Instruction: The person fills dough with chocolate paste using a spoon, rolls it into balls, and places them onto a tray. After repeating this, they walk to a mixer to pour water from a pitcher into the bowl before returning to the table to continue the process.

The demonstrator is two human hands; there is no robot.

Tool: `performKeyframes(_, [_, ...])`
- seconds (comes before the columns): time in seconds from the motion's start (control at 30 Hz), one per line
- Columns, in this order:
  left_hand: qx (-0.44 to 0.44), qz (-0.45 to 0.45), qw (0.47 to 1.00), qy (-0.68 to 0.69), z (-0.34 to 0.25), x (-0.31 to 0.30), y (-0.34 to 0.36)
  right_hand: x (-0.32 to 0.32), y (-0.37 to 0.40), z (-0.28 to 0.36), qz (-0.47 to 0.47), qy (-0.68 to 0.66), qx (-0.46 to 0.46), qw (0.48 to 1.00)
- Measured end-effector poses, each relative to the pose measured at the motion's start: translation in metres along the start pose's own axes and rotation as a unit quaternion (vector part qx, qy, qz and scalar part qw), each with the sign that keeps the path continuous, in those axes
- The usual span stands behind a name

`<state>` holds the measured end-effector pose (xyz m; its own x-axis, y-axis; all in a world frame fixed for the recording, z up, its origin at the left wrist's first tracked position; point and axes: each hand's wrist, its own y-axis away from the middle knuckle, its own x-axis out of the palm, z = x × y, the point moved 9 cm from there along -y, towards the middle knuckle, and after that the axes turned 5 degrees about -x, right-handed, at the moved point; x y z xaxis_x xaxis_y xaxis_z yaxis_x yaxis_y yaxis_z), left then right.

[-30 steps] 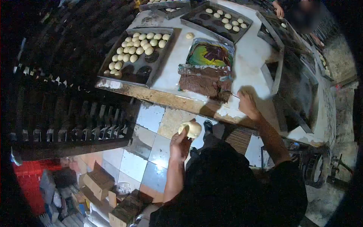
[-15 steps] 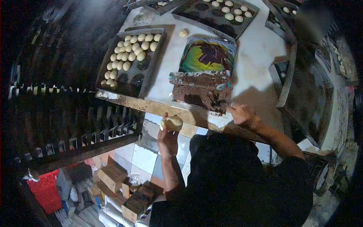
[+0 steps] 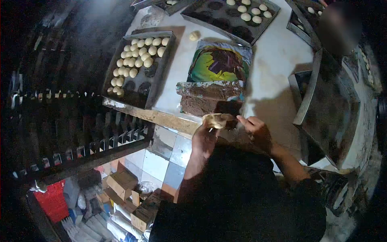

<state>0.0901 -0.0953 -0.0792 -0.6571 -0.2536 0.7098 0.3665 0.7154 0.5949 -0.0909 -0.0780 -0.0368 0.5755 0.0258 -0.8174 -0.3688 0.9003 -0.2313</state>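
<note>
My left hand (image 3: pixel 204 141) holds up a flattened piece of pale dough (image 3: pixel 213 120) at the table's front edge. Close on its right, my right hand (image 3: pixel 258 131) has its fingers closed on a thin tool whose end lies over the dough; the tool is dark and blurred. Just beyond both hands lies an opened bag of brown filling (image 3: pixel 201 104), its green and yellow printed part (image 3: pixel 217 66) farther back. One dough ball (image 3: pixel 194 36) sits on the table behind the bag.
A tray (image 3: pixel 161 76) of several dough balls stands at the left, another tray (image 3: pixel 225 24) at the back. Large dark trays (image 3: pixel 334 109) stand on the right. A person is at the back right. Cardboard boxes (image 3: pixel 121 183) and a red crate (image 3: pixel 52 201) are at lower left.
My left hand has moved right and up with the dough, towards the bag. My right hand has brought the tool from the filling to the dough.
</note>
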Motion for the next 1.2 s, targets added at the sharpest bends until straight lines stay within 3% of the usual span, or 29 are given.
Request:
performKeyframes(0.07, [0.027,-0.014,1.000,0.003,-0.010,-0.005,0.004,0.023,0.019,-0.024,0.026,0.061,0.026,0.997])
performKeyframes(0.17, [0.087,-0.011,0.996,-0.019,-0.030,-0.004,0.013,0.003,0.010,-0.011,-0.082,0.163,-0.031,0.983])
performKeyframes(0.27, [0.096,0.000,0.994,-0.044,-0.032,0.010,0.019,-0.030,-0.029,0.036,-0.141,-0.136,0.044,0.980])
performKeyframes(0.33, [0.103,0.045,0.990,-0.082,-0.028,0.037,0.032,-0.015,-0.043,0.047,-0.181,-0.403,0.096,0.892])
performKeyframes(0.4, [0.139,0.075,0.986,-0.047,-0.029,0.039,0.036,0.003,-0.046,0.041,-0.189,-0.554,0.175,0.791])
performKeyframes(0.47, [0.193,0.050,0.977,-0.075,-0.039,0.035,0.046,0.039,-0.047,0.031,-0.203,-0.681,0.262,0.653])
performKeyframes(0.5, [0.220,0.032,0.971,-0.087,-0.043,0.031,0.053,0.028,-0.053,0.047,-0.242,-0.647,0.227,0.686])
performKeyframes(0.53, [0.299,0.004,0.930,-0.212,-0.049,0.034,0.066,0.006,-0.067,0.069,-0.258,-0.525,0.150,0.797])
performKeyframes(0.6, [0.468,-0.027,0.754,-0.459,-0.058,0.044,0.098,-0.040,-0.079,0.146,-0.204,-0.340,0.026,0.918])
performKeyframes(0.63, [0.452,-0.018,0.671,-0.588,-0.058,0.059,0.119,-0.051,-0.081,0.176,-0.238,-0.312,-0.032,0.919])
performKeyframes(0.73, [0.496,-0.067,0.663,-0.557,-0.081,0.055,0.182,-0.065,-0.076,0.241,-0.273,-0.143,-0.104,0.946])
performKeyframes(0.8, [0.503,0.007,0.798,-0.333,-0.098,0.034,0.218,-0.070,-0.067,0.282,-0.308,-0.108,-0.174,0.929])
performKeyframes(0.83, [0.479,0.062,0.843,-0.238,-0.101,0.016,0.229,-0.067,-0.064,0.302,-0.273,-0.134,-0.210,0.929])
performKeyframes(0.87, [0.448,0.115,0.876,-0.139,-0.104,-0.002,0.239,-0.065,-0.059,0.323,-0.236,-0.159,-0.245,0.927])
performKeyframes(0.9, [0.444,0.134,0.876,-0.134,-0.108,-0.011,0.254,-0.063,-0.056,0.340,-0.210,-0.152,-0.259,0.930])
performKeyframes(0.93, [0.510,0.109,0.818,-0.243,-0.115,-0.032,0.267,-0.059,-0.054,0.345,-0.203,-0.177,-0.231,0.935])
performKeyframes(1.0, [0.531,0.094,0.797,-0.273,-0.111,-0.050,0.293,-0.050,-0.048,0.352,-0.191,-0.222,-0.171,0.941])
performKeyframes(1.03, [0.559,0.076,0.768,-0.302,-0.110,-0.057,0.303,-0.024,-0.044,0.337,-0.108,-0.333,-0.010,0.937])
performKeyframes(1.07, [0.586,0.057,0.738,-0.329,-0.105,-0.062,0.312,-0.005,-0.042,0.337,-0.013,-0.389,0.047,0.920])
performKeyframes(1.13, [0.632,0.018,0.672,-0.386,-0.097,-0.061,0.331,0.025,-0.026,0.342,0.035,-0.535,0.087,0.840])
performKeyframes(1.2, [0.671,-0.051,0.567,-0.475,-0.090,-0.057,0.346,-0.007,-0.024,0.373,-0.072,-0.292,-0.144,0.943])
